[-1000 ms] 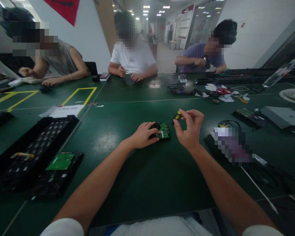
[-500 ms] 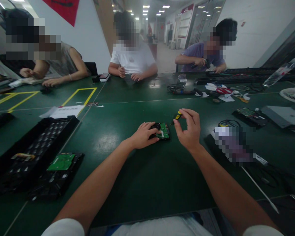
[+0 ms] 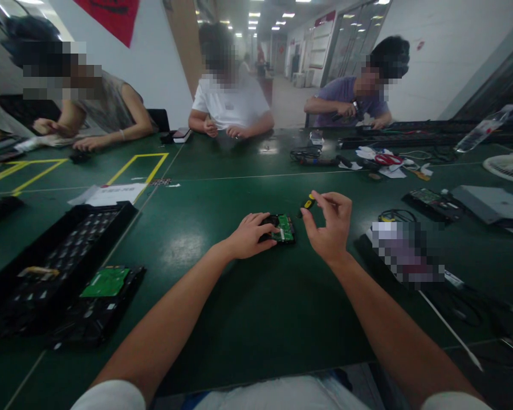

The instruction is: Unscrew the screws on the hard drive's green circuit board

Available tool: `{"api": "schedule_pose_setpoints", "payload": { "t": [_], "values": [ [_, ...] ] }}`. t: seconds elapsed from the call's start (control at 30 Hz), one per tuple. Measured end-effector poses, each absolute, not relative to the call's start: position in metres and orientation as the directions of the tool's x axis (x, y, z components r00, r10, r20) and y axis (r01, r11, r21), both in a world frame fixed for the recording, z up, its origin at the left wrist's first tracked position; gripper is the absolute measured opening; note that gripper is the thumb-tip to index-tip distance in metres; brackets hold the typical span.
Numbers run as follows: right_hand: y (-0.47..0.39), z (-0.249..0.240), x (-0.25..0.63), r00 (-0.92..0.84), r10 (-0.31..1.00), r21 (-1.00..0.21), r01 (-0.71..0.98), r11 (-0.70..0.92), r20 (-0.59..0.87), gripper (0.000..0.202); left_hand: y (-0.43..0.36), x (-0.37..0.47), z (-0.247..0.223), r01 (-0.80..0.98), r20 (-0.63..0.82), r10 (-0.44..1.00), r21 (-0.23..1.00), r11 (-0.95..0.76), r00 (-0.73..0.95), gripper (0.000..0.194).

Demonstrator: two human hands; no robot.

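On the green table in front of me lies a hard drive (image 3: pixel 286 229), its green circuit board facing up. My left hand (image 3: pixel 251 236) grips it from the left, fingers over its top and thumb along the near edge, hiding its left part. My right hand (image 3: pixel 332 229) pinches a short black-and-yellow screwdriver (image 3: pixel 308 203) between thumb and fingers. The screwdriver is tilted, its lower end just above and right of the drive; its tip is too small to make out.
At left stand a long black tray (image 3: pixel 68 239) and a second drive in a black frame (image 3: pixel 105 282). To the right are a blurred-out device (image 3: pixel 406 250) with cables, another drive (image 3: pixel 434 204) and a grey box (image 3: pixel 491 205). Three people sit across the table.
My right hand has shifted very slightly to the right with the screwdriver still pinched in it. My left hand and the hard drive stay in place.
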State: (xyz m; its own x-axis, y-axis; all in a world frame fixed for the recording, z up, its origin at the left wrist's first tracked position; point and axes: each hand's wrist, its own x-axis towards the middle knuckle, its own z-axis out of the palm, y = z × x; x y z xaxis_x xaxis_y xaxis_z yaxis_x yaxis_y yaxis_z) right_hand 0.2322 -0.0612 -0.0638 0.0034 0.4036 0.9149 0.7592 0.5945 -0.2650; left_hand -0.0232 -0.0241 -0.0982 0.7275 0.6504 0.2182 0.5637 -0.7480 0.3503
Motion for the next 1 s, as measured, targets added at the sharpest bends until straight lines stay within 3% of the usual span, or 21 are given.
{"api": "schedule_pose_setpoints", "payload": {
  "t": [0.4, 0.77, 1.0],
  "values": [
    [-0.060, -0.066, 0.232, -0.024, 0.433, -0.277, 0.736, 0.618, 0.901, 0.044, -0.025, -0.023, -0.097, 0.571, 0.214, 0.660, 0.356, -0.739, 0.721, 0.037],
    [-0.050, -0.085, 0.237, 0.073, 0.573, -0.497, 0.593, 0.633, 0.817, 0.055, -0.024, -0.023, -0.098, 0.567, 0.209, 0.659, 0.366, -0.737, 0.722, 0.038],
    [-0.056, -0.076, 0.238, 0.021, 0.533, -0.402, 0.683, 0.610, 0.846, 0.043, -0.023, -0.024, -0.099, 0.570, 0.203, 0.664, 0.373, -0.732, 0.720, 0.038]
  ]
}}
